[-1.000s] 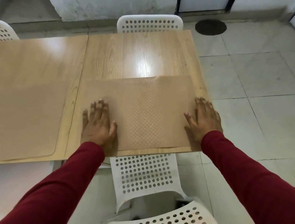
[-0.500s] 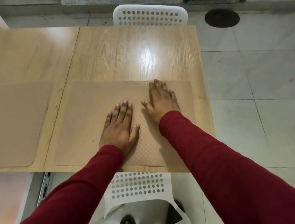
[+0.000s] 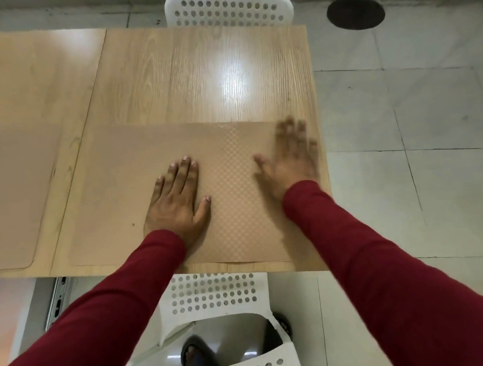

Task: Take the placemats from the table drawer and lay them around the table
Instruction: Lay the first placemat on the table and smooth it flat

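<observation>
Right hand: we see the right hand (image 3: 289, 157) now out near the right edge of the placemat (image 3: 125, 192), motion-blurred, fingers spread; half a second ago it lay beside the left hand, near the mat's middle.
Left hand: the left hand (image 3: 178, 200) lies flat, palm down, at the mat's middle; a second ago it pressed near the left edge.
Gap between hands: wider than half a second ago.
</observation>
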